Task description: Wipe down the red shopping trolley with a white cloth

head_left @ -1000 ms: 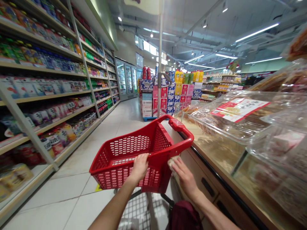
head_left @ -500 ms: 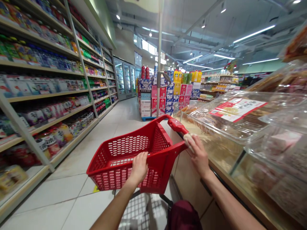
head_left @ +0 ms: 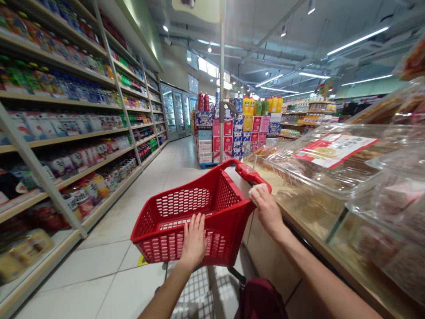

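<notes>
A red plastic shopping cart with a perforated basket stands before me, turned sideways. No goods show inside the visible part of its basket. My left hand lies against the near side, fingers stretched out and their tips at the rim. At the handle end, my right hand is closed around a crumpled white wipe, pressed to the cart's corner just below the red handle. Whether the wipe is cloth or paper, I cannot tell.
Drink shelves line the left side. To the right, a display counter bears clear plastic food boxes, close beside the cart. Stacked cartons and a metal pole stand ahead; glass-door fridges are farther back.
My right hand with the wipe has shifted slightly left and down off the handle's end. My left fingers have straightened and spread along the rim. The cart sits slightly farther right in view.
</notes>
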A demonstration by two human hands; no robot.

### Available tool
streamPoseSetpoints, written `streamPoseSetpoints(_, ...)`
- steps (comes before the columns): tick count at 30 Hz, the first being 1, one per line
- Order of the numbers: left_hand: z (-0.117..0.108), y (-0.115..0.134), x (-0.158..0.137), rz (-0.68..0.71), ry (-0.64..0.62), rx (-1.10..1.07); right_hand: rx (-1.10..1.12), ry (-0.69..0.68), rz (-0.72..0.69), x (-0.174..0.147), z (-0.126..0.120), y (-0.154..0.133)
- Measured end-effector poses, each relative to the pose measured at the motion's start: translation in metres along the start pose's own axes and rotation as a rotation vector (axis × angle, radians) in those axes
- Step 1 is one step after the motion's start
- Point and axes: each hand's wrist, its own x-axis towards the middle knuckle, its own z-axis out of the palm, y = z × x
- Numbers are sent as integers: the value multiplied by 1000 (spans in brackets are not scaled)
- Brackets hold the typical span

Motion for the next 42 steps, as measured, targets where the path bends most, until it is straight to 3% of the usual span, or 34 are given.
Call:
streamPoseSetpoints(4, -2, -9, -2, 39, -30, 9, 31, -83, -235, -10, 21, -45)
streamPoseSetpoints(10, -3, -20, -19, -14, -10, 27, -128, -71, 5, -1, 11, -25)
streamPoseSetpoints(14, -9, -15, -19, -30, -72, 29, -67, -112, -134, -13, 30, -63)
streamPoseSetpoints(17, -16, -26, -21, -11, -102, 36, -4, -159, -228, -15, 38, -81)
streamPoseSetpoints(22, -18, -57, -34, -210, -56, 74, -56, -149, 16, 1, 33, -63)
streamPoseSetpoints(28, -16, -70, -47, -141, -21, 39, 149, -184, -208, -15, 59, -129)
streamPoseSetpoints(32, -20, -97, -66, -344, 45, 53, 141, -188, -109, -11, 55, -119)
streamPoseSetpoints(34, -19, -110, -75, -363, 65, 34, 122, -191, -60, -7, 52, -116)
streamPoseSetpoints(36, -17, -118, -81, -304, 78, -3, 163, -232, -95, -8, 56, -137)
streamPoseSetpoints(40, -15, -131, -91, -180, 56, -59, 317, -321, -210, -22, 77, -233)
streamPoseSetpoints(42, -16, -143, -101, -207, 31, -47, 388, -311, -271, -26, 85, -274)
